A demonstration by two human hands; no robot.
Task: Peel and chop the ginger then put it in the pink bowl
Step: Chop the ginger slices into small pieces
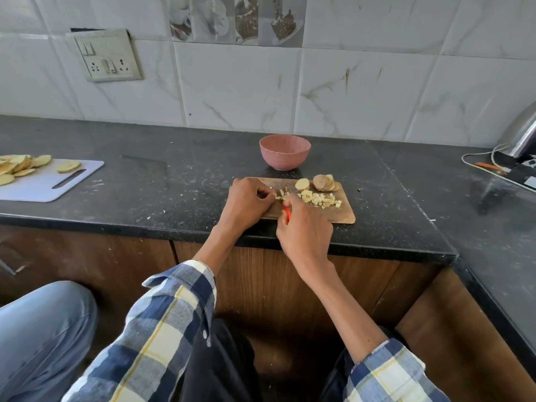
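Note:
A small wooden cutting board (345,211) lies near the counter's front edge. On it sit a pile of diced ginger (320,198) and several round ginger slices (323,182) at the far side. My left hand (249,203) has its fingers curled, pinching ginger pieces on the board's left part. My right hand (304,227) grips a knife with a red handle (287,212); its blade is mostly hidden between my hands. The pink bowl (284,152) stands just behind the board, and nothing shows inside it from here.
A white cutting board (58,184) with pale round slices lies at the left. A metal appliance (522,137) with cables sits at the far right on the counter's corner run. A switch panel (107,55) is on the tiled wall. Another person's knee (40,329) is at lower left.

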